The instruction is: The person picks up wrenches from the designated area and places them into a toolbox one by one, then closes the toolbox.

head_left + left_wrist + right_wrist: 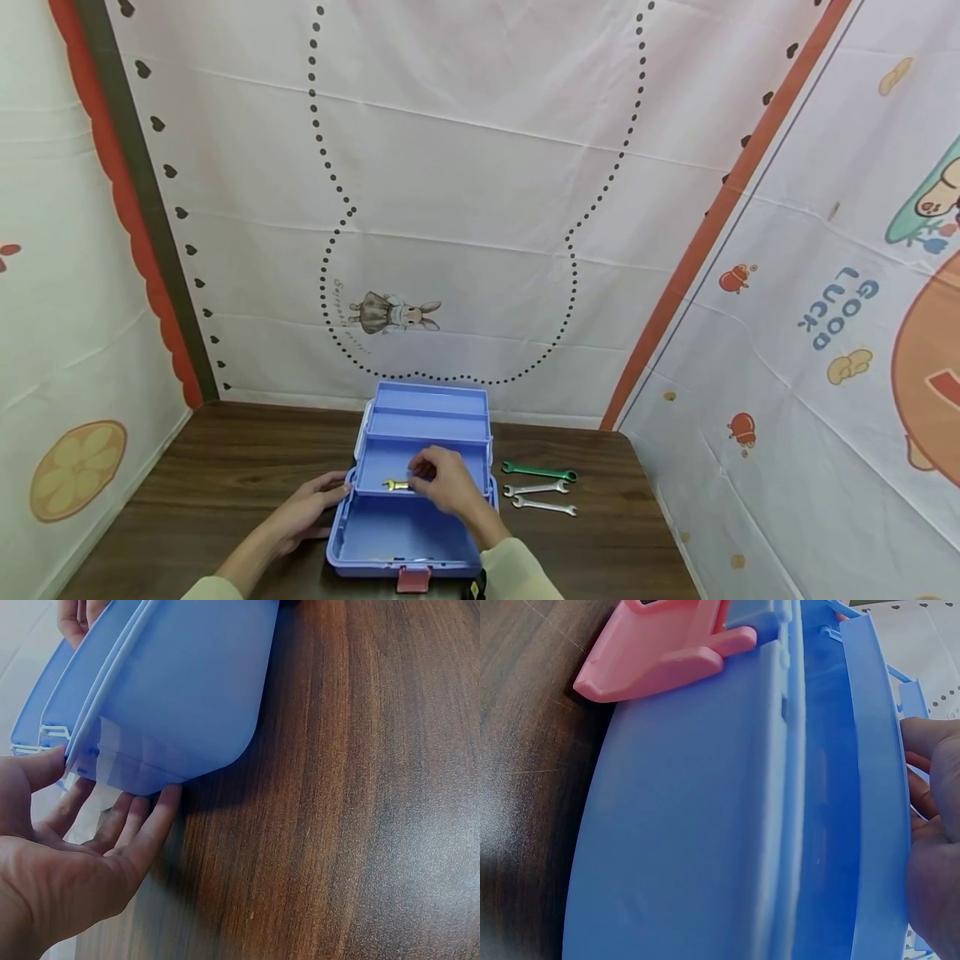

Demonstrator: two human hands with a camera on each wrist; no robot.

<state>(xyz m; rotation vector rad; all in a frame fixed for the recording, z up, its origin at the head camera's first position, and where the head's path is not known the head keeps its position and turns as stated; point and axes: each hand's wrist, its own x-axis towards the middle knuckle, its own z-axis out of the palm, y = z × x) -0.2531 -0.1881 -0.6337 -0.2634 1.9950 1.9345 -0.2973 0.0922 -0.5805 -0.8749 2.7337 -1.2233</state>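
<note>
A gold wrench (396,484) lies in the near tray (382,460) of an open blue box (360,570), bare end toward 9 o'clock. The right hand (444,482) covers its 3 o'clock end with curled fingers; whether they pinch the wrench or merely touch it, one cannot tell. At 8 to 9 o'clock, the left hand (300,510) grips the box's side, thumb at the rim, fingertips low on the wall, apparently to steady it. A pink latch (413,580) hangs at 6 o'clock. Outside the box at 3 o'clock, a green wrench (538,472) and two silver wrenches (545,506) lie on the table (225,467), seemingly laid out within the right hand's easy reach. Backdrop print toward 2 o'clock reads "GOOD LUCK" (836,307); script beside a rabbit (386,314) at 12 o'clock is too small to read, and no brand is legible.
</note>
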